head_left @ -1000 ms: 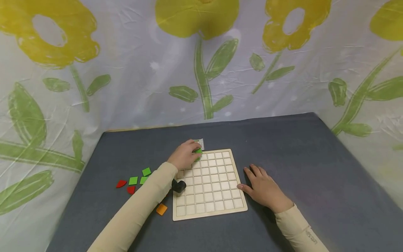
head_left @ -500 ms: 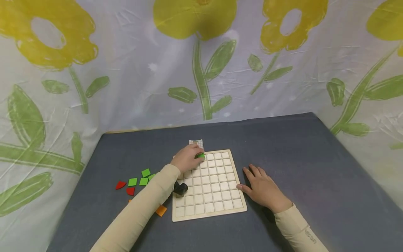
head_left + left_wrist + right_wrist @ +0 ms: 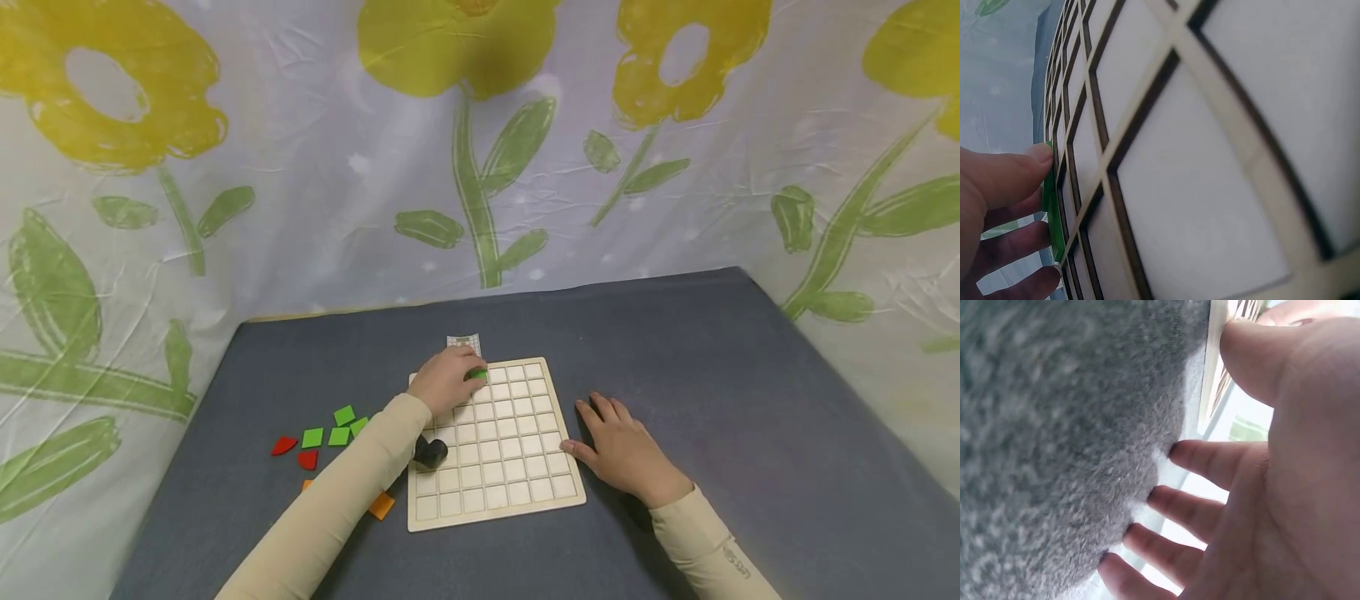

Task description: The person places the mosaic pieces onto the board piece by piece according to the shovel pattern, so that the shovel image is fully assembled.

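Observation:
A pale wooden grid board [image 3: 496,497] lies on the table. At its far edge my left hand [image 3: 444,382] pinches a green square tile [image 3: 478,374] over the top row of cells. In the left wrist view the thumb presses the tile's edge, and green [image 3: 1055,228] also shows in front of the other fingertips, right at the grid. My right hand [image 3: 628,454] rests flat beside the board with fingers spread on the cloth; its thumb [image 3: 1244,347] touches the board's right edge. The left hand and sleeve hide part of the board's left side.
Several loose green tiles [image 3: 312,437] lie left of the board, near two red pieces [image 3: 284,446]. Orange pieces [image 3: 382,506] show around the left sleeve. A small printed grid card [image 3: 465,342] sits behind the board. The black wrist camera [image 3: 431,452] overhangs the board's left side.
The left hand has shifted slightly right and nearer along the top row with the green tile, uncovering more of the card. It has barely moved in the last half second. The right hand stays put.

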`<state>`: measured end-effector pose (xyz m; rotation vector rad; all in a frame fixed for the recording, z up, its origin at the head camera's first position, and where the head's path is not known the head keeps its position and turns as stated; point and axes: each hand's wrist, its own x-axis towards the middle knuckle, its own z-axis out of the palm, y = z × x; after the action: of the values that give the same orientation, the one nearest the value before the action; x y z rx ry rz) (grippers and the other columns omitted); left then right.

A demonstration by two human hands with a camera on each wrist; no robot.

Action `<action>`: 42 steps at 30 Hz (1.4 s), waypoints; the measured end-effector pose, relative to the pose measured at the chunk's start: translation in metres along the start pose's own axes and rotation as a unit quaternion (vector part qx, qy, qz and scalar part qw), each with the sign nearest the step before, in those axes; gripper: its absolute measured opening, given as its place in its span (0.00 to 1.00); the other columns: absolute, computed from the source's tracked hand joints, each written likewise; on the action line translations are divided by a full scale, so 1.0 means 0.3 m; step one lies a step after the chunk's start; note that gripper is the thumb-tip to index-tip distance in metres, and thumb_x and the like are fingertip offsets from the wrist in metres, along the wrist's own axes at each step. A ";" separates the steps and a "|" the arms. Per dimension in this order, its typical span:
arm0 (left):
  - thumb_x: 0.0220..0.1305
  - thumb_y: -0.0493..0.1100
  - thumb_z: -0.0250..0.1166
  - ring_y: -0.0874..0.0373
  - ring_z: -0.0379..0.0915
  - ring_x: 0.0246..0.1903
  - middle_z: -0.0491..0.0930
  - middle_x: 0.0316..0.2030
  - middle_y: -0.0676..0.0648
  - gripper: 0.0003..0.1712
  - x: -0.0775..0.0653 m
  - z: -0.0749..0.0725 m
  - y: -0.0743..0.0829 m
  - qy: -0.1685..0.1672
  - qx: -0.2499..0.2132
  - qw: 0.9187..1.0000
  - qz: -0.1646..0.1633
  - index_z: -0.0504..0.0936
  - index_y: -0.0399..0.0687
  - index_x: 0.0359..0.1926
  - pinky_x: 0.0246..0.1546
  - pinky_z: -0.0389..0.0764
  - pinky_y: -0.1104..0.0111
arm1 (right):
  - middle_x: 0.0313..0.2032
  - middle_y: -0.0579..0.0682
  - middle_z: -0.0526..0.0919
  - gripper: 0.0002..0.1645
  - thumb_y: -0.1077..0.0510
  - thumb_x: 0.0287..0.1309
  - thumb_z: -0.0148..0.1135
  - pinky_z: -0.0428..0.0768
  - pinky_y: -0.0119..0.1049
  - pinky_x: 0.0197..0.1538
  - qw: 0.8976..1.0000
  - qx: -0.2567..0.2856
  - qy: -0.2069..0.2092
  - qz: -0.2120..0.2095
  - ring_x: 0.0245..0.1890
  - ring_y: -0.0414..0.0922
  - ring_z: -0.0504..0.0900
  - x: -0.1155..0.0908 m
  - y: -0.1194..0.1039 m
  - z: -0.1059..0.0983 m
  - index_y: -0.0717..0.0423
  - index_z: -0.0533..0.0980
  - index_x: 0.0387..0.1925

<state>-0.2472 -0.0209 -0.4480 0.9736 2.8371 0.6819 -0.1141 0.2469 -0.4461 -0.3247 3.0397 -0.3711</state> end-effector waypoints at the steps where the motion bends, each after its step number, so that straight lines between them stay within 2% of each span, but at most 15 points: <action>1: 0.65 0.44 0.63 0.50 0.74 0.54 0.78 0.52 0.46 0.15 0.000 0.000 -0.001 0.000 0.000 1.000 0.002 0.83 0.47 0.51 0.55 0.74 0.59 | 0.67 0.67 0.60 0.42 0.38 0.64 0.54 0.66 0.62 0.60 1.000 0.003 0.000 -0.002 0.67 0.65 0.59 0.000 0.000 0.000 0.64 0.63 0.67; 5: 0.65 0.44 0.63 0.51 0.74 0.53 0.79 0.50 0.46 0.14 0.000 0.001 -0.002 0.007 0.000 1.000 0.011 0.83 0.46 0.50 0.54 0.75 0.59 | 0.69 0.67 0.58 0.42 0.39 0.65 0.54 0.61 0.61 0.65 0.999 0.040 -0.015 -0.022 0.69 0.66 0.55 0.002 -0.001 -0.003 0.64 0.60 0.69; 9: 0.65 0.43 0.63 0.51 0.75 0.52 0.79 0.50 0.47 0.13 0.000 0.003 0.002 0.011 0.002 1.000 0.016 0.83 0.47 0.49 0.53 0.75 0.60 | 0.71 0.64 0.55 0.42 0.41 0.65 0.55 0.57 0.61 0.67 0.996 0.074 -0.034 -0.047 0.71 0.66 0.50 0.006 -0.006 -0.004 0.60 0.58 0.71; 15: 0.66 0.43 0.63 0.52 0.75 0.51 0.79 0.49 0.47 0.13 0.000 0.006 0.009 0.012 0.007 1.000 0.021 0.83 0.47 0.50 0.52 0.76 0.60 | 0.71 0.63 0.56 0.41 0.41 0.65 0.55 0.57 0.60 0.67 0.995 0.069 -0.031 -0.063 0.71 0.65 0.51 0.006 -0.004 0.003 0.55 0.58 0.72; 28: 0.66 0.40 0.63 0.52 0.75 0.47 0.78 0.46 0.46 0.13 -0.019 0.004 -0.001 0.026 0.015 0.999 0.038 0.83 0.45 0.50 0.45 0.77 0.60 | 0.70 0.65 0.58 0.40 0.42 0.65 0.56 0.58 0.59 0.67 0.995 0.061 -0.026 -0.074 0.70 0.66 0.53 0.010 -0.014 0.001 0.56 0.59 0.71; 31: 0.66 0.41 0.62 0.52 0.75 0.46 0.78 0.47 0.47 0.13 -0.019 0.005 -0.003 0.025 0.014 0.999 0.034 0.82 0.46 0.50 0.44 0.77 0.61 | 0.69 0.65 0.58 0.40 0.42 0.64 0.56 0.58 0.59 0.67 0.995 0.062 -0.024 -0.074 0.70 0.66 0.53 0.013 -0.013 0.002 0.56 0.59 0.71; 33: 0.66 0.42 0.62 0.51 0.74 0.51 0.78 0.48 0.47 0.14 -0.019 0.005 -0.003 0.019 0.011 0.999 0.026 0.82 0.47 0.52 0.46 0.76 0.60 | 0.70 0.65 0.58 0.40 0.42 0.64 0.56 0.58 0.59 0.67 0.995 0.062 -0.026 -0.073 0.70 0.66 0.53 0.014 -0.012 0.003 0.56 0.59 0.71; 38: 0.70 0.45 0.58 0.48 0.62 0.65 0.74 0.59 0.46 0.17 -0.034 -0.005 -0.003 0.001 -0.012 1.000 -0.009 0.78 0.50 0.58 0.61 0.69 0.54 | 0.70 0.64 0.57 0.41 0.42 0.65 0.56 0.57 0.59 0.67 0.995 0.066 -0.031 -0.064 0.71 0.65 0.52 0.013 -0.009 0.007 0.56 0.58 0.71; 40: 0.71 0.46 0.56 0.48 0.65 0.63 0.74 0.59 0.46 0.18 -0.052 -0.012 -0.007 0.005 -0.017 1.000 -0.021 0.78 0.51 0.58 0.61 0.69 0.53 | 0.70 0.64 0.57 0.41 0.42 0.65 0.56 0.57 0.60 0.67 0.995 0.067 -0.031 -0.062 0.71 0.65 0.51 0.012 -0.008 0.009 0.55 0.58 0.71; 42: 0.71 0.47 0.56 0.49 0.70 0.58 0.75 0.57 0.46 0.18 -0.080 -0.023 -0.015 0.019 -0.014 0.999 -0.029 0.78 0.51 0.58 0.56 0.72 0.54 | 0.70 0.64 0.57 0.41 0.42 0.65 0.56 0.57 0.60 0.67 0.995 0.070 -0.030 -0.063 0.70 0.65 0.52 0.011 -0.008 0.009 0.55 0.58 0.71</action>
<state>-0.2321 -0.0411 -0.4456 0.8800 2.8672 0.7391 -0.1165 0.2433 -0.4482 -0.5085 2.9241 -0.5675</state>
